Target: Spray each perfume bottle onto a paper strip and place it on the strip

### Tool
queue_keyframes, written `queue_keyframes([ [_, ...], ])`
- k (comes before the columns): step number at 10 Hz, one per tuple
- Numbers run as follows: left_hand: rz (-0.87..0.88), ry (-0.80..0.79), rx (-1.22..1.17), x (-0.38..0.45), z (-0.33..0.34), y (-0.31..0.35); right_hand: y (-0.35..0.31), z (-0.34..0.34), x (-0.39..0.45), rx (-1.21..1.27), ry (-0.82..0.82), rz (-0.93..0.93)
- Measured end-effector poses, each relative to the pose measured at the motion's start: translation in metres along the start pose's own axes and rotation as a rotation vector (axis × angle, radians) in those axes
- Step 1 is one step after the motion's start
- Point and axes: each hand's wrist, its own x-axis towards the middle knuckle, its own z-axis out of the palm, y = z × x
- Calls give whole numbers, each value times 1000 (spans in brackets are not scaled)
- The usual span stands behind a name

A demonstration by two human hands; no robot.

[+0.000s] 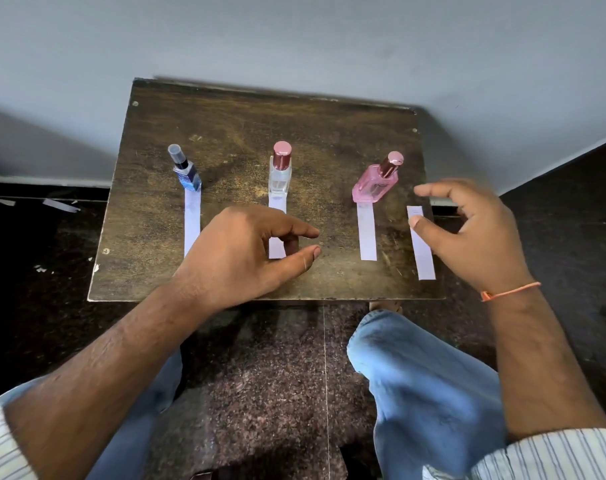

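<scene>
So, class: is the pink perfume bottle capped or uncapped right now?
Capped. The pink perfume bottle stands on the far end of its paper strip with a rounded pink cap covering its neck, so no spray nozzle shows.

The left hand [239, 258] covers the middle stretch of the second paper strip [277, 206] and the near end of the leftmost strip [192, 220] on the bench [329, 140]. The right hand [474, 230] overlaps the right edge of the rightmost strip [422, 251] and hides the bench's right edge. Print on the pink bottle [374, 187] is too small to read. Both forearms and striped sleeves [551, 455] run out of frame at the near edge. White scraps [60, 205] on the floor at left are blurred.
</scene>
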Motion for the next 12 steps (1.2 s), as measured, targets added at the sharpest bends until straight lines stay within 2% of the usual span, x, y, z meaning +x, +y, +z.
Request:
queue_keyframes([
  [2,27,-53,15,7,14,7,22,-12,-8,-48,-200,-80],
  [4,38,-66,21,14,24,10,27,-18,-15,-67,-348,7],
  [7,63,-70,-1,18,32,13,32,-17,-16,-88,-400,74],
  [9,92,-65,31,16,31,12,32,-14,-15,-100,-405,65],
  [10,85,-51,64,17,27,8,30,-14,-16,-82,-358,50],
  [12,77,-52,105,16,26,2,24,-7,-10,-36,-52,-89],
])
